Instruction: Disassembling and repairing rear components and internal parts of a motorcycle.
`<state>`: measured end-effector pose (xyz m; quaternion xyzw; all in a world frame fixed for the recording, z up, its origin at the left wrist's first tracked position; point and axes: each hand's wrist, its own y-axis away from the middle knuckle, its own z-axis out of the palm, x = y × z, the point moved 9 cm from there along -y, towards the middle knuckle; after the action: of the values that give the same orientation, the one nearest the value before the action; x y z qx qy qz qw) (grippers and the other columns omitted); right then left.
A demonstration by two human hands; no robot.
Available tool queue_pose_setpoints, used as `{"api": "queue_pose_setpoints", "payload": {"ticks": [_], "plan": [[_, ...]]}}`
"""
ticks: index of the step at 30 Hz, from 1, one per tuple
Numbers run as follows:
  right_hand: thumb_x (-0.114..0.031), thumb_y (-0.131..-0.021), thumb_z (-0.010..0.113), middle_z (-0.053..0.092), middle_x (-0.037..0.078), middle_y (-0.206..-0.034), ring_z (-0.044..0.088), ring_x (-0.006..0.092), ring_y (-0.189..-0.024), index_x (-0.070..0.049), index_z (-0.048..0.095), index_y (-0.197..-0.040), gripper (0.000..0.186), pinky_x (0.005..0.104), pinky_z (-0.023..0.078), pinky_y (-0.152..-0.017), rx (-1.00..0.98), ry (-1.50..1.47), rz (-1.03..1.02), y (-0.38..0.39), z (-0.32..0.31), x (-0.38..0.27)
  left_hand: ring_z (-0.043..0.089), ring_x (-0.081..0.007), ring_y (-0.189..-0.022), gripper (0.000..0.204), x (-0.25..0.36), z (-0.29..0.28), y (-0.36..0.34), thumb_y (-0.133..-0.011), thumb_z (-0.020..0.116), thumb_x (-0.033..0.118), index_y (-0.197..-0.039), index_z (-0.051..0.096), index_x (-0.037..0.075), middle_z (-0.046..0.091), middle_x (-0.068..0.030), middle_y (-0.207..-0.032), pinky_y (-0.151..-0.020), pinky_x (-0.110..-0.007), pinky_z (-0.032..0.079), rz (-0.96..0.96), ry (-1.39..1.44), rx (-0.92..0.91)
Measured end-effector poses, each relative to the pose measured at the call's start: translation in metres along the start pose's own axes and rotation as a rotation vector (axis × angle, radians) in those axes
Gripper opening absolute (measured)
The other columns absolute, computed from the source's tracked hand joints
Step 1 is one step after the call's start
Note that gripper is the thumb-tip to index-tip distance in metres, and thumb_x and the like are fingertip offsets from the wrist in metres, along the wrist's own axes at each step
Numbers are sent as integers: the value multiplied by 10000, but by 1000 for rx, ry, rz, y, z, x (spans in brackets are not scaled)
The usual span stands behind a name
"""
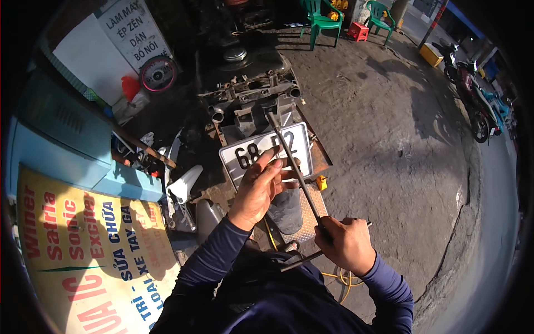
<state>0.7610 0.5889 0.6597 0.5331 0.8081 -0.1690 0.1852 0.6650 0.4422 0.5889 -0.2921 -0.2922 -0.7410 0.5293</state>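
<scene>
My right hand [347,245] is closed round the handle end of a long T-handle wrench [306,189], whose crossbar sticks out on both sides of the fist. The dark shaft slants up and left, across a white licence plate [228,156]. Its far tip meets the rear of a motorbike [245,83] with its bodywork off; what it fits onto there is hidden. My left hand [261,186] is beside the shaft's middle, fingers apart and loosely curved, some passing behind the shaft. Whether they press on it, I cannot tell. Below the plate is a dark mudguard [286,214].
A yellow sign sheet [72,250] and a light blue cabinet [55,139] stand at left, near loose motorbike parts [181,186]. A pink-rimmed wheel [158,74] leans behind. Green chairs [324,22] and a red stool [358,32] are far back. Parked motorbikes [481,106] line the right.
</scene>
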Motion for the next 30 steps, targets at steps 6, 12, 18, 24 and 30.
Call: {"api": "queue_pose_setpoints", "payload": {"ticks": [6, 12, 18, 24, 30], "plan": [[-111, -738, 598, 583, 58, -555, 605, 213, -486, 1, 558, -813, 141, 355, 440, -516, -44, 479, -38, -5, 14, -19, 681, -204, -866, 328, -21, 7, -31, -968, 553, 148, -1280, 519, 54, 661, -115, -1028, -728, -342, 586, -77, -26, -87], [-78, -761, 581, 597, 56, -582, 623, 198, -529, 47, 564, -905, 192, 337, 438, -540, -69, 436, -128, -9, 5, 3, 658, -162, -830, 268, -73, -17, 13, -958, 587, 145, -1177, 557, -6, 654, -87, -967, -738, -292, 539, -98, -290, -176], [-171, -812, 633, 564, 66, -520, 598, 240, -471, -25, 567, -785, 163, 348, 448, -502, -65, 344, -67, -15, 0, -2, 626, -247, -917, 478, -67, 18, 83, -980, 493, 402, -1152, 567, -38, 637, -160, -989, -834, -353, 496, 305, -648, -269], [-183, -808, 666, 527, 68, -490, 595, 237, -459, -50, 552, -744, 187, 332, 447, -504, 35, 306, -76, -14, -10, -15, 540, -253, -694, 626, -64, 33, 89, -953, 316, 608, -808, 569, 54, 557, -152, -719, -678, -368, 434, 93, 480, -96], [-176, -804, 677, 538, 87, -507, 608, 275, -488, -47, 543, -712, 208, 339, 457, -491, -41, 272, -63, -23, -7, -29, 339, -146, -399, 496, -54, 26, 101, -994, 312, 467, -643, 428, 136, 380, -6, -455, -456, -290, 306, -69, 958, -51]]}}
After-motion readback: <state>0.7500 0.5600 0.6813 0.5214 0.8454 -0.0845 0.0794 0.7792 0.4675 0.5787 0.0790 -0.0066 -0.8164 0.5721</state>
